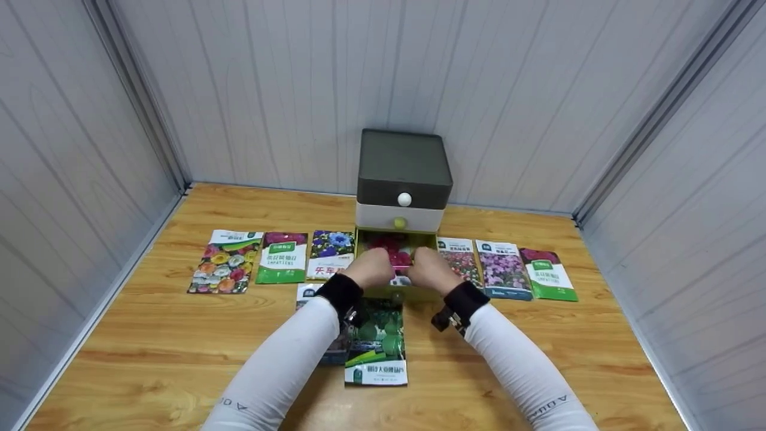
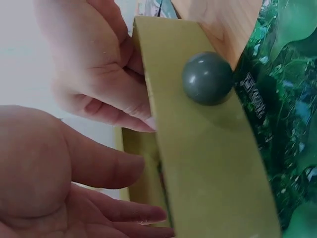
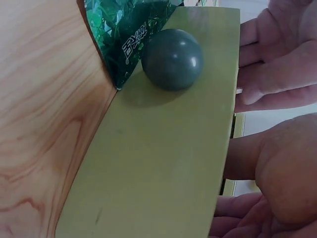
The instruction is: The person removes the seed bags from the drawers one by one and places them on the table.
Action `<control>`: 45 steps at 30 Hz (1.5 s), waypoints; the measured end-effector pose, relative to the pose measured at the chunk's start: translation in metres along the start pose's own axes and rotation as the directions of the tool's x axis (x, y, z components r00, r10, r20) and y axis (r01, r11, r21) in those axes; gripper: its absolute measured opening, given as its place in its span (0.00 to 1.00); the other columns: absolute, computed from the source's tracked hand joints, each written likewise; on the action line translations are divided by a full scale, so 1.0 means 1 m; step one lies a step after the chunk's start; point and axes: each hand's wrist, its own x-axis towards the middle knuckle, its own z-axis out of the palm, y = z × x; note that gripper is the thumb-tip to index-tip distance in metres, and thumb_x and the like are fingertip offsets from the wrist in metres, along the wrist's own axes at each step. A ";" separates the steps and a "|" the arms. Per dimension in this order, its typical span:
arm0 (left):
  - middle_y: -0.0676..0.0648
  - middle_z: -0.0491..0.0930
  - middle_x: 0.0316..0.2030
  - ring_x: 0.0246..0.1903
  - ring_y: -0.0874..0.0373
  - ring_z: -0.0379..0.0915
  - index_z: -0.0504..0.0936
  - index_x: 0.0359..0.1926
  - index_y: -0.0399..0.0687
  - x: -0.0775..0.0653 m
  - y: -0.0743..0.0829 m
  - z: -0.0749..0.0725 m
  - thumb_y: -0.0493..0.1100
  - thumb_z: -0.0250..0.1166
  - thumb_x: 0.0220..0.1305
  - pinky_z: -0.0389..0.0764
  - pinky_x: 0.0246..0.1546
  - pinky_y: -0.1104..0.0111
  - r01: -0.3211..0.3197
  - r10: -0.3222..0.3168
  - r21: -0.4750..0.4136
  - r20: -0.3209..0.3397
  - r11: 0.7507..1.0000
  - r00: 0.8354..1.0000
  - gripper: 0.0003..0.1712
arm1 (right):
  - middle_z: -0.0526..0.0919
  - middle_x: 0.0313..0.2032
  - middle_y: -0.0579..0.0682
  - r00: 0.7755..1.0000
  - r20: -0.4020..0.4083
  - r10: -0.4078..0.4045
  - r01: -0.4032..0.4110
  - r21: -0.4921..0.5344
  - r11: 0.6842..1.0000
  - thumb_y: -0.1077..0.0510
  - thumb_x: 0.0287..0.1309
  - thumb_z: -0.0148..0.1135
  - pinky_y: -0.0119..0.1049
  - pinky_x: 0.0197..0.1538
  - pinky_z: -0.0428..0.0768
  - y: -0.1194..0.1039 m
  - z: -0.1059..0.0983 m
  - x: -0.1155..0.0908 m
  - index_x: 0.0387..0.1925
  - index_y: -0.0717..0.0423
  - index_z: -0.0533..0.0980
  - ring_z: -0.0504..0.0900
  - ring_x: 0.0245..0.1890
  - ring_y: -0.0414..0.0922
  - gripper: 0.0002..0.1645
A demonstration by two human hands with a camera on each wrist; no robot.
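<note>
A small drawer cabinet (image 1: 404, 157) has its olive-yellow bottom drawer (image 2: 198, 148) pulled out, with a grey-green round knob (image 3: 172, 59) on its front. Inside lies a seed packet (image 1: 400, 260) printed with pink-red flowers, partly hidden by the hands. My left hand (image 1: 372, 268) reaches into the drawer from the left; in the left wrist view its thumb and fingers are apart, with nothing seen between them. From the right side my right hand (image 1: 432, 270) reaches in too. A gap shows between its thumb and fingers; the fingertips are hidden behind the drawer front.
Left of the cabinet lie a multicoloured flower packet (image 1: 226, 263), an impatiens packet (image 1: 282, 258) and a blue flower packet (image 1: 331, 254). On the right are several more, including a purple flower packet (image 1: 504, 269). A green packet (image 1: 376, 344) lies before the drawer, overlapping another. Panel walls surround the table.
</note>
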 end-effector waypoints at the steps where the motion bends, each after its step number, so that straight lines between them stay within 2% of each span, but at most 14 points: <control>1: 0.47 0.87 0.34 0.27 0.52 0.81 0.83 0.25 0.51 -0.002 0.002 0.000 0.39 0.62 0.58 0.88 0.35 0.56 0.007 -0.007 0.005 0.000 1.000 1.000 0.07 | 0.83 0.28 0.51 1.000 0.000 0.000 0.000 0.012 1.000 0.54 0.59 0.71 0.46 0.31 0.80 0.003 0.003 0.002 0.23 0.49 0.79 0.79 0.26 0.51 0.12; 5: 0.44 0.88 0.35 0.29 0.51 0.82 0.82 0.26 0.50 -0.010 0.006 0.000 0.38 0.60 0.60 0.90 0.40 0.53 0.007 -0.008 -0.014 -0.032 1.000 0.999 0.08 | 0.85 0.28 0.51 1.000 0.018 0.017 -0.017 0.011 1.000 0.49 0.64 0.71 0.50 0.33 0.82 -0.001 0.001 0.000 0.23 0.50 0.81 0.81 0.27 0.52 0.16; 7: 0.43 0.87 0.34 0.28 0.50 0.81 0.81 0.25 0.48 -0.014 0.009 -0.001 0.37 0.59 0.60 0.89 0.39 0.52 -0.001 -0.001 -0.034 -0.048 0.999 0.999 0.09 | 0.83 0.26 0.49 0.999 0.015 0.029 -0.029 0.021 0.999 0.47 0.63 0.72 0.48 0.31 0.80 0.010 0.010 0.011 0.21 0.48 0.80 0.80 0.26 0.50 0.18; 13: 0.47 0.82 0.28 0.25 0.52 0.74 0.79 0.25 0.49 -0.017 0.007 -0.006 0.38 0.61 0.59 0.83 0.30 0.59 0.000 -0.012 -0.151 -0.078 0.989 0.997 0.06 | 0.83 0.25 0.48 0.998 0.007 0.065 -0.066 0.025 0.998 0.48 0.62 0.75 0.45 0.28 0.77 0.019 0.017 0.020 0.19 0.48 0.80 0.79 0.25 0.49 0.19; 15: 0.47 0.81 0.30 0.26 0.51 0.74 0.80 0.28 0.47 -0.028 0.019 -0.017 0.38 0.61 0.60 0.82 0.31 0.58 0.033 -0.049 -0.186 -0.082 0.982 0.995 0.05 | 0.82 0.25 0.48 0.998 -0.011 0.060 -0.060 0.019 0.998 0.49 0.64 0.74 0.44 0.28 0.76 0.009 0.009 0.011 0.21 0.49 0.81 0.78 0.25 0.49 0.18; 20: 0.39 0.84 0.38 0.33 0.44 0.76 0.83 0.38 0.36 -0.080 0.075 -0.070 0.33 0.59 0.67 0.85 0.41 0.50 0.107 -0.134 -0.252 -0.090 0.962 0.987 0.06 | 0.75 0.20 0.49 0.997 -0.047 0.054 -0.052 0.042 0.998 0.57 0.62 0.71 0.45 0.26 0.71 -0.016 -0.013 -0.011 0.19 0.52 0.74 0.74 0.21 0.50 0.19; 25: 0.38 0.85 0.42 0.36 0.46 0.77 0.83 0.41 0.35 -0.104 0.094 -0.088 0.30 0.59 0.67 0.85 0.46 0.52 0.122 -0.162 -0.238 -0.155 0.964 0.975 0.06 | 0.64 0.16 0.45 0.994 -0.035 0.102 -0.096 0.132 0.987 0.61 0.64 0.71 0.42 0.27 0.65 -0.042 -0.038 -0.032 0.15 0.50 0.66 0.67 0.19 0.47 0.27; 27: 0.39 0.86 0.43 0.36 0.47 0.77 0.82 0.42 0.35 -0.106 0.093 -0.089 0.29 0.59 0.66 0.85 0.46 0.53 0.131 -0.174 -0.231 -0.174 0.964 0.969 0.07 | 0.65 0.17 0.45 0.995 -0.055 0.084 -0.074 0.151 0.986 0.59 0.66 0.71 0.42 0.29 0.67 -0.039 -0.037 -0.032 0.16 0.51 0.68 0.69 0.22 0.47 0.26; 29: 0.39 0.86 0.43 0.37 0.47 0.77 0.83 0.43 0.35 -0.107 0.091 -0.091 0.29 0.60 0.66 0.85 0.47 0.52 0.134 -0.181 -0.237 -0.188 0.962 0.965 0.07 | 0.76 0.22 0.48 0.993 -0.083 0.082 -0.068 0.157 0.985 0.59 0.67 0.72 0.44 0.34 0.76 -0.042 -0.039 -0.035 0.21 0.56 0.78 0.77 0.27 0.50 0.18; 31: 0.38 0.86 0.43 0.37 0.46 0.77 0.83 0.43 0.34 -0.107 0.088 -0.092 0.28 0.61 0.64 0.85 0.47 0.50 0.136 -0.187 -0.245 -0.199 0.960 0.962 0.08 | 0.88 0.34 0.55 0.991 -0.095 0.096 -0.078 0.171 0.982 0.58 0.68 0.72 0.46 0.45 0.85 -0.043 -0.040 -0.037 0.34 0.63 0.87 0.85 0.38 0.54 0.10; 34: 0.37 0.85 0.41 0.38 0.44 0.78 0.82 0.42 0.33 -0.100 0.078 -0.089 0.27 0.61 0.61 0.84 0.47 0.47 0.126 -0.183 -0.253 -0.218 0.959 0.959 0.09 | 0.90 0.54 0.64 0.986 -0.077 0.149 -0.132 0.197 0.971 0.60 0.70 0.71 0.53 0.61 0.86 -0.056 -0.049 -0.045 0.54 0.71 0.87 0.87 0.54 0.60 0.18; 40: 0.44 0.76 0.32 0.31 0.48 0.71 0.76 0.33 0.44 -0.054 0.022 -0.048 0.27 0.60 0.55 0.74 0.33 0.46 0.075 -0.130 -0.188 -0.304 0.979 0.944 0.09 | 0.88 0.60 0.66 0.983 -0.062 0.175 -0.158 0.217 0.963 0.59 0.72 0.72 0.54 0.66 0.84 -0.056 -0.050 -0.045 0.61 0.71 0.85 0.86 0.61 0.62 0.23; 44: 0.46 0.73 0.29 0.30 0.48 0.69 0.73 0.29 0.46 -0.069 0.038 -0.063 0.26 0.59 0.55 0.75 0.35 0.46 0.098 -0.160 -0.225 -0.276 0.969 0.948 0.10 | 0.88 0.60 0.66 0.983 -0.060 0.172 -0.154 0.230 0.961 0.59 0.72 0.73 0.54 0.66 0.84 -0.056 -0.051 -0.047 0.62 0.72 0.84 0.85 0.62 0.62 0.24; 45: 0.46 0.73 0.29 0.31 0.47 0.70 0.73 0.29 0.46 -0.066 0.034 -0.061 0.26 0.59 0.55 0.75 0.36 0.47 0.109 -0.169 -0.221 -0.272 0.969 0.947 0.11 | 0.88 0.60 0.66 0.984 -0.062 0.169 -0.151 0.232 0.961 0.59 0.71 0.73 0.54 0.66 0.84 -0.056 -0.051 -0.047 0.62 0.72 0.84 0.86 0.62 0.62 0.24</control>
